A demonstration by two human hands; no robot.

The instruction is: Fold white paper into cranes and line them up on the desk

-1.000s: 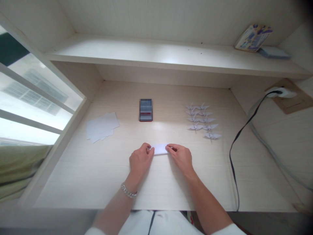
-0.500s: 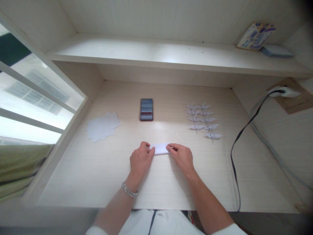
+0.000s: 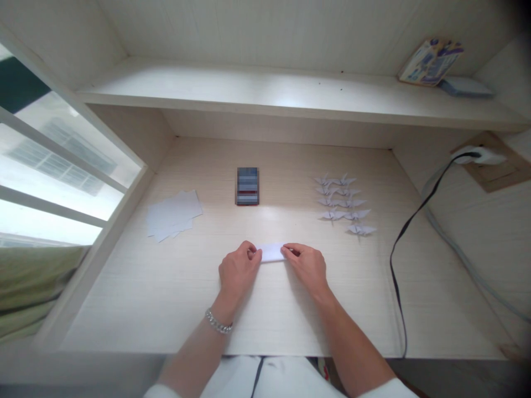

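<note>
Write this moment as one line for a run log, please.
left hand: on left end of folded paper | right hand: on right end | left side: loose white sheets | right side: paper cranes

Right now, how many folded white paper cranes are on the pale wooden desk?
9 folded white paper cranes: right of centre on the pale wooden desk, four rows of two, plus one single crane nearest the front. None appears hidden.
</note>
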